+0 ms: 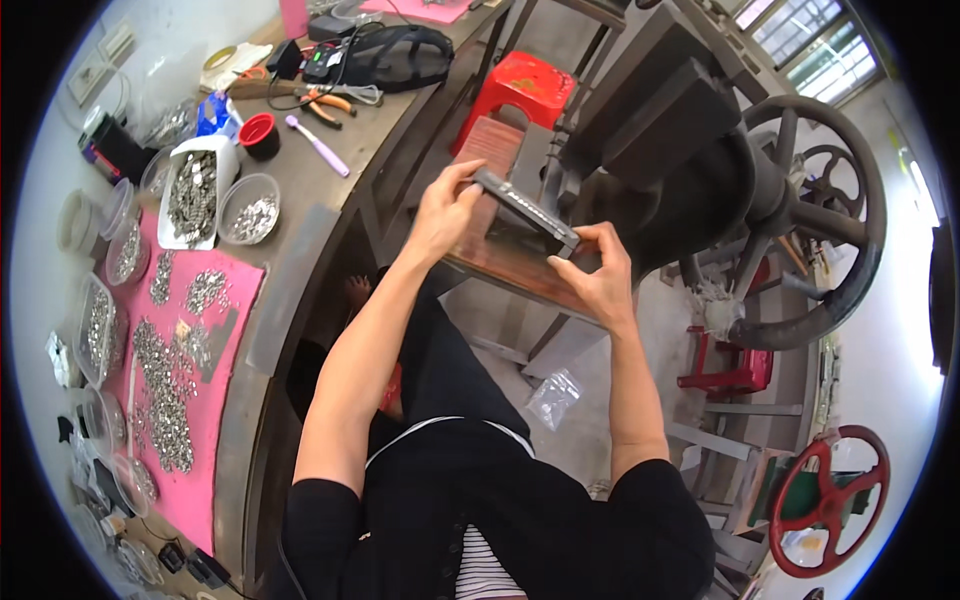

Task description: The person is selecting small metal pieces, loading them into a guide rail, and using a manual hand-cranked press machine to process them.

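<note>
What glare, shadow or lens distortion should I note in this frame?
Head view: fisheye bends the workbench edge, black corners frame the circle; head view: glare whitens part of the right-hand wall, and the window is bright; head view: deep shadow beneath the workbench; head view: the dark bar looks fairly sharp.

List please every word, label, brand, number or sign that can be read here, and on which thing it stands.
None can be read with certainty.
Long, dark, metal-looking bar, held up: any marks along its pale-dotted side are too small.
Small black-and-green electronic device: too small.
Crumpled blue-and-white plastic packet: too blurred.
Red plastic stool: the small yellow-green mark on its seat is too blurred.
</note>
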Tool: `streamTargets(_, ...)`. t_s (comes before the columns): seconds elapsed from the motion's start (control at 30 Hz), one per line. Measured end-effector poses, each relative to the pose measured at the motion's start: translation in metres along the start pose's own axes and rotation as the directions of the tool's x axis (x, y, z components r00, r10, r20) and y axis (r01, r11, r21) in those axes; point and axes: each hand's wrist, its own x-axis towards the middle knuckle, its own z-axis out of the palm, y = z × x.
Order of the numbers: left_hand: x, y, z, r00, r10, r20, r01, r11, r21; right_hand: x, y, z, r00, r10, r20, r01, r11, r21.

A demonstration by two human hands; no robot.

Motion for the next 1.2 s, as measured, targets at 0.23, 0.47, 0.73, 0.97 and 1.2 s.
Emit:
streamTargets(0.23, 0.071, -0.025, 0.063, 0.976, -0.134, 0.171, 0.139, 0.990, -0.023, 0.011, 0.015, 0.033, 0.996, -0.027, -0.085, 0.013, 0.986, -0.165)
streamTargets(0.47, 0.069, -0.002, 0.082, 0.951, -0.127, 0.283, 0.109, 0.991, 0.080, 0.001, 0.016, 0.014, 0.982, -0.109, -0.157, 0.083, 0.983, -0.164)
streamTargets(0.73, 0.009, 0.010, 0.034, 0.911, -0.004, 0.412, -0.107, 0.963, 0.246, -0.082, 0.017, -0.172, 0.253, -0.305, -0.918, -0.028, 0.946, -0.322)
streamTargets(0.97, 0.000, 0.007, 0.047, 0.899, 0.047, 0.435, -0.239, 0.886, 0.398, -0.062, -0.002, -0.198, 0.592, 0.073, -0.803, -0.225, 0.971, -0.077)
streamTargets(1.2, 0.020, 0.008, 0.052, 0.872, 0.041, 0.488, -0.306, 0.823, 0.478, 0.015, -0.061, -0.309, 0.792, 0.186, -0.581, -0.343, 0.924, -0.171)
